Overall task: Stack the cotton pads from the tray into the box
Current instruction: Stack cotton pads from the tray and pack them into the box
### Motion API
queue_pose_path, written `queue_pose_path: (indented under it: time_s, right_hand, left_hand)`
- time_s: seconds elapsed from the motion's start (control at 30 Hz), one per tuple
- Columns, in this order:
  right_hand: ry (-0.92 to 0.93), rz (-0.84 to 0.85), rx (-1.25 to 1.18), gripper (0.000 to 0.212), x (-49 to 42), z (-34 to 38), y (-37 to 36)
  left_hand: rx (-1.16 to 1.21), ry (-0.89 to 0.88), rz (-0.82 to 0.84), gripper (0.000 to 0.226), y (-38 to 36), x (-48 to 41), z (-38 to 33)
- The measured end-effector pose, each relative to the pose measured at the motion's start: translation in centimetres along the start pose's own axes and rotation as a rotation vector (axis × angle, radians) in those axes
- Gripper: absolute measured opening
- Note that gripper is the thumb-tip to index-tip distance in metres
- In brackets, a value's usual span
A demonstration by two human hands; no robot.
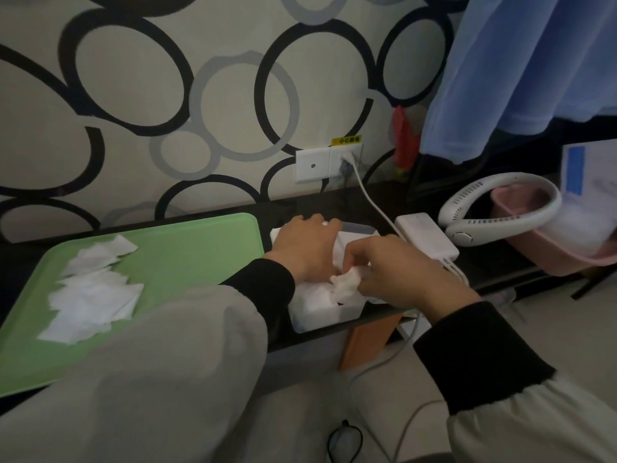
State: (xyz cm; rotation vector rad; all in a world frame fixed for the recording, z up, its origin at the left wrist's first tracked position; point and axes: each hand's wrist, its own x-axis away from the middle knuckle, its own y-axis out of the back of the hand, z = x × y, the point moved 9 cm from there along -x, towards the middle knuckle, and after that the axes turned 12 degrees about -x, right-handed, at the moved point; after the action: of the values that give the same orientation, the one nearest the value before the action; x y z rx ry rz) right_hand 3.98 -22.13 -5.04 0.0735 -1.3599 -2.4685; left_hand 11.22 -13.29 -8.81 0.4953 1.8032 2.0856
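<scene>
Hands over the box (329, 316), right of the tray (200, 255) at the surface (494, 262) front edge: left hand (307, 248) presses flat on stacked pads (310, 297), right hand (397, 269) pinches a crumpled cotton pad (347, 283). We judge pads light, limp (pinch an edge); loose pads (90, 292) lie on the tray

Saw a smooth plastic tray (187, 255) under soft, fibrous cotton pads (90, 295). Noted smooth white plastic on the neck fan (464, 236).

Green tray (187, 248) lies flat — loose white cotton pads (90, 295) overlapping on its left half; just right of tray, open pale box (344, 314), stacked pads (310, 304) inside, one crumpled pad (345, 283) over them.
</scene>
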Motion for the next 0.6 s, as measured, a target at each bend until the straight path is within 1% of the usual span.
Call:
queue_pose_path:
  time_s: [0.1, 0.2, 0.3, 0.37, 0.43, 0.47, 0.5, 0.53, 0.57, 0.6]
  right_hand:
    - [-0.051, 0.021, 0.207, 0.025, -0.6, 1.2, -1.1]
    - [-0.058, 0.015, 0.302, 0.026, -1.5, 1.9, -2.8]
    - [-0.093, 0.029, 0.234, 0.026, -1.1, 1.4, -2.4]
    - [-0.096, 0.031, 0.169, 0.025, -0.2, 1.1, -1.6]
    - [-0.072, 0.012, 0.149, 0.023, 0.4, 1.3, -0.9]
    - [-0.062, 0.004, 0.147, 0.021, 0.5, 1.4, -0.8]
    - [-0.052, 0.001, 0.143, 0.019, 0.6, 1.5, -0.9]
    - [-0.043, 0.003, 0.136, 0.018, 0.6, 1.6, -1.0]
    - [-0.04, 0.002, 0.132, 0.019, 0.6, 1.6, -1.0]
    - [-0.046, 0.001, 0.13, 0.021, 0.6, 1.5, -0.9]
  left_hand:
    - [0.021, 0.002, 0.023, 0.082, 0.2, 0.1, 0.1]
    - [0.006, -0.018, 0.038, 0.084, 0.5, 0.4, -0.2]
    - [0.024, -0.023, 0.027, 0.084, 0.3, 0.5, -0.2]
    - [0.061, -0.04, 0.047, 0.089, 0.1, 0.6, -0.2]
    - [0.156, -0.048, 0.079, 0.096, 0.3, 1.1, 0.1]
    - [0.23, -0.045, 0.062, 0.095, 0.9, 1.5, 0.4]
    - [0.312, -0.035, -0.004, 0.088, 1.9, 2.2, 0.8]
    - [0.381, -0.02, -0.118, 0.075, 3.1, 3.2, 1.4]
    - [0.422, -0.003, -0.252, 0.056, 4.4, 4.4, 2.0]
    - [0.424, 0.016, -0.351, 0.037, 5.2, 5.8, 2.3]
